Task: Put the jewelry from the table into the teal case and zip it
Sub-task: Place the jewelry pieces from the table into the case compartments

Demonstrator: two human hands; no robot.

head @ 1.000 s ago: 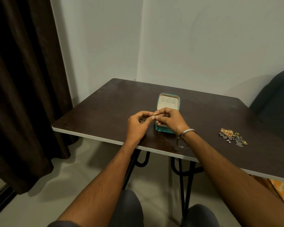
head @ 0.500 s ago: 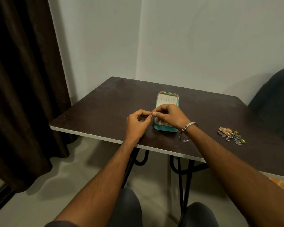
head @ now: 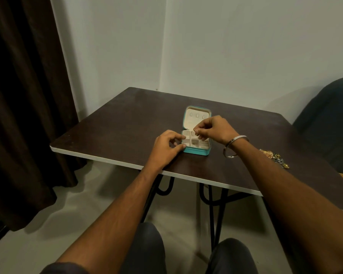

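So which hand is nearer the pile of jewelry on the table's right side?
Right. The right hand is over the open teal case, pinching a small ring; the left hand sits at the case's far side from the pile.

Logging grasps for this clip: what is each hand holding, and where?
Right hand pinches a small ring by its band over the open teal case. Left hand steadies the case's left edge.

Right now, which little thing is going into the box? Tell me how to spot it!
Find the dark brown table, then the open teal case near its front edge. Just above the case's cream compartments, the right hand pinches a small ring in its fingertips. It is a single thin hoop held in the air, unlike the jumbled jewelry pile lying on the table further right.
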